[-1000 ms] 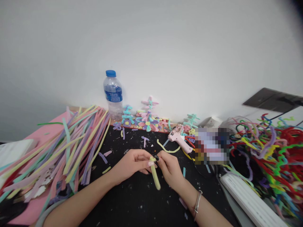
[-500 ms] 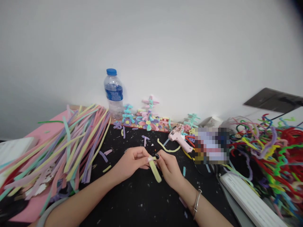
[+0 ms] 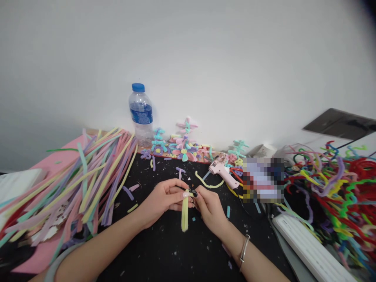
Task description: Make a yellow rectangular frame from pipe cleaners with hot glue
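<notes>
Between my two hands is a pale yellow pipe cleaner (image 3: 184, 214), folded so that a doubled length hangs down over the black work surface. My left hand (image 3: 164, 199) pinches its upper part between thumb and fingers. The fingertips of my right hand (image 3: 209, 205) close on a short end at the top, close against the left fingers. Beyond the hands lie a small purple T-shaped piece (image 3: 180, 171), a curved yellow pipe cleaner (image 3: 210, 186) and a pink glue gun (image 3: 225, 173).
Loose pastel pipe cleaners (image 3: 96, 176) heap up at the left, tangled bright ones (image 3: 346, 188) at the right. A water bottle (image 3: 141, 113) and finished pipe-cleaner figures (image 3: 185, 147) stand along the wall. A white power strip (image 3: 311, 246) lies front right; cut scraps (image 3: 128, 192) are scattered about.
The hanging doubled part of the yellow pipe cleaner has swung left, from slanting to nearly straight down. Both hands stay in almost the same place, still pinching it.
</notes>
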Tool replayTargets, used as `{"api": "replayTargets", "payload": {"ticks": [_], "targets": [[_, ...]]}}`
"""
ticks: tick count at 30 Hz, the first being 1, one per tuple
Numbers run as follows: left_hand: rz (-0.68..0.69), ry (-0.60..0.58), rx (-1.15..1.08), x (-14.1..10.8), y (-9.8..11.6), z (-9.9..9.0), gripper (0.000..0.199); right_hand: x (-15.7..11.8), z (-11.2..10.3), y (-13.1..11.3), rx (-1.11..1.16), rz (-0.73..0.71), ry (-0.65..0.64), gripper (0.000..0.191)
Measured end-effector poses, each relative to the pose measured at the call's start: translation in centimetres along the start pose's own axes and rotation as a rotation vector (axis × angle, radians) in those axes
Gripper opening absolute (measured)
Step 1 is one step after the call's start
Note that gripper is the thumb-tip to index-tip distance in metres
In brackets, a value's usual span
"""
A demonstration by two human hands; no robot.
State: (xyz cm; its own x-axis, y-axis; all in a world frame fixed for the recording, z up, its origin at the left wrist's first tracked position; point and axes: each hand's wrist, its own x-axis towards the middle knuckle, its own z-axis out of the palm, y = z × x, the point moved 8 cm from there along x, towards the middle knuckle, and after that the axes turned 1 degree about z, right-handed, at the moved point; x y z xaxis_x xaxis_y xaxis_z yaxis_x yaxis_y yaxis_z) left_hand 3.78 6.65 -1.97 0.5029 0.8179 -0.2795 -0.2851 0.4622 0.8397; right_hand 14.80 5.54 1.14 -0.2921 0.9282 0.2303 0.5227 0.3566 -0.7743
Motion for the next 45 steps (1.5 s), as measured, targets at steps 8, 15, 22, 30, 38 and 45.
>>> {"api": "replayTargets", "payload": {"ticks": [8,15,22,30,38,45], "targets": [[0.042,-0.007,0.073,0.2,0.0,-0.3,0.019,-0.1,0.0,0.0,0.005,0.006,-0.002,0.03],[0.035,0.003,0.086,0.3,0.1,-0.3,0.02,0.0,-0.2,-0.3,-0.032,-0.011,0.027,0.03],[0.018,-0.071,-0.034,-0.1,0.2,0.6,0.023,-0.1,-0.3,-0.1,-0.039,0.0,0.043,0.03],[0.116,0.007,0.168,0.2,0.7,-0.2,0.018,-0.1,0.1,0.2,0.083,0.039,-0.018,0.034],[0.337,0.151,0.598,-0.6,2.8,-0.9,0.017,-0.2,1.0,1.5,0.356,0.147,-0.077,0.03],[0.441,0.144,0.755,-1.1,3.4,-0.5,0.016,0.0,0.3,0.8,0.201,0.097,-0.048,0.032]]}}
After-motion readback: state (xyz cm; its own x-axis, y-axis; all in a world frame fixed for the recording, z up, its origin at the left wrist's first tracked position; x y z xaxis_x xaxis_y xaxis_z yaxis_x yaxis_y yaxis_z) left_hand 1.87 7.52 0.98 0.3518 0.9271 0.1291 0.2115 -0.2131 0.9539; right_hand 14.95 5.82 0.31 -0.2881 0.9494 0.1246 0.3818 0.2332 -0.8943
